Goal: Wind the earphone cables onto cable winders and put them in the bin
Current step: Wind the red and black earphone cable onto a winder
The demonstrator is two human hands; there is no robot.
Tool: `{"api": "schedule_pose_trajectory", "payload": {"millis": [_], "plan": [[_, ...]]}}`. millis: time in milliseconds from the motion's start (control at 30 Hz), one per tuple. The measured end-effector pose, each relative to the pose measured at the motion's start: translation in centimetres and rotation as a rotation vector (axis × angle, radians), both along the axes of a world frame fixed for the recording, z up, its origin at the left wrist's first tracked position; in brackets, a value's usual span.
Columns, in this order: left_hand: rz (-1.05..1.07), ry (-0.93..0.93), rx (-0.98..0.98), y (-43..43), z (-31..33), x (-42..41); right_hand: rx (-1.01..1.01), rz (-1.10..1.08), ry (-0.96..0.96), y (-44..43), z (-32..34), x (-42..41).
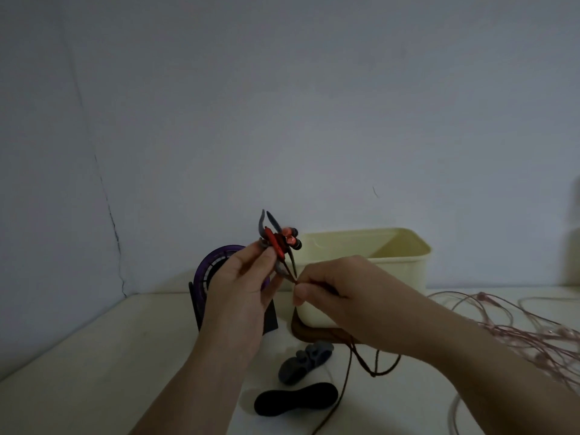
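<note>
My left hand (pixel 243 281) holds a grey cable winder (pixel 266 226) upright above the table, with the red earbuds (pixel 290 240) and red remote of an earphone tucked against it. My right hand (pixel 332 288) pinches the dark red earphone cable (pixel 350 356) just below the winder; the rest of that cable hangs down and loops on the table. The cream bin (pixel 405 265) stands behind my hands on a brown base. A second grey winder (pixel 303 361) and a black winder (pixel 296 398) lie on the table in front.
A tangle of pink earphone cables (pixel 514 328) spreads over the table's right side. A purple round fan on a black stand (pixel 205 271) stands left of the bin, partly behind my left hand. A plain wall rises close behind.
</note>
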State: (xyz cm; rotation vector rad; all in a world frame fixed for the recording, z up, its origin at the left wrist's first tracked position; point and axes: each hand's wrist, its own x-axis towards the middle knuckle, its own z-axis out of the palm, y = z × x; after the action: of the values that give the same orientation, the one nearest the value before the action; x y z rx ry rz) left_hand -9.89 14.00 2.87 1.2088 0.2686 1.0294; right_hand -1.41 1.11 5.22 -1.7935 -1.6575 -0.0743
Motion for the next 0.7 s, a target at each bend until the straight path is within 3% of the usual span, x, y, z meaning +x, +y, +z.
{"api": "schedule_pose_trajectory", "payload": {"millis": [267, 333, 433, 533, 700], "plan": [[0.049, 0.212, 0.293, 0.1, -0.2, 0.1, 0.282, -0.134, 0.063, -2.3, 2.7, 0.8], [0.013, 0.276, 0.383, -0.1, -0.3, 0.2, 0.327, -0.123, 0.243, -2.0, 2.5, 1.6], [-0.078, 0.313, 0.462, -0.5, -0.3, 0.1, 0.341, 0.017, 0.694, -1.8, 2.4, 2.4], [-0.107, 0.314, 0.523, -0.7, -0.2, 0.0, 0.342, 0.071, 0.900, -2.1, 2.4, 3.3], [-0.173, 0.337, 0.544, -0.8, 0.2, -0.6, 0.321, 0.015, 0.768, -2.0, 2.1, 4.3]]}}
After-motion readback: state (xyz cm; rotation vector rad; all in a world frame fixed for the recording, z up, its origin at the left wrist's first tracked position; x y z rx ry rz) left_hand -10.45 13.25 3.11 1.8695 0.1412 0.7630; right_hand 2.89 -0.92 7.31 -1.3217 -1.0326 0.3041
